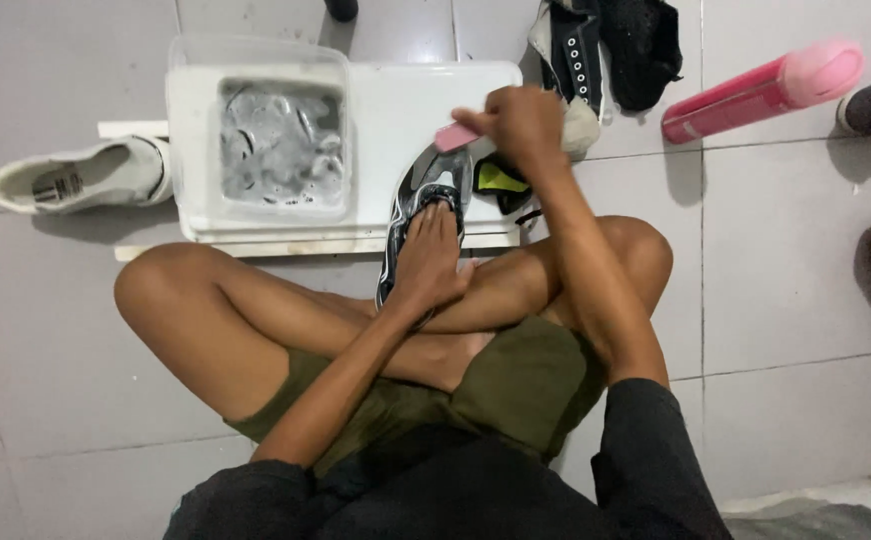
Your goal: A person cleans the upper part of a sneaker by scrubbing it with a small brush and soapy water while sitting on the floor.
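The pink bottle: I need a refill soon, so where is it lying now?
In the head view, the pink bottle lies on its side on the tiled floor at the upper right, right of the black shoes and beyond the right hand.

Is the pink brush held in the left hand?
No, the right hand holds the pink brush, while the left hand rests inside the black sneaker.

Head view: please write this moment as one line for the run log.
left hand: inside black-and-silver shoe | right hand: holds pink brush at shoe | soapy water tub: beside shoe
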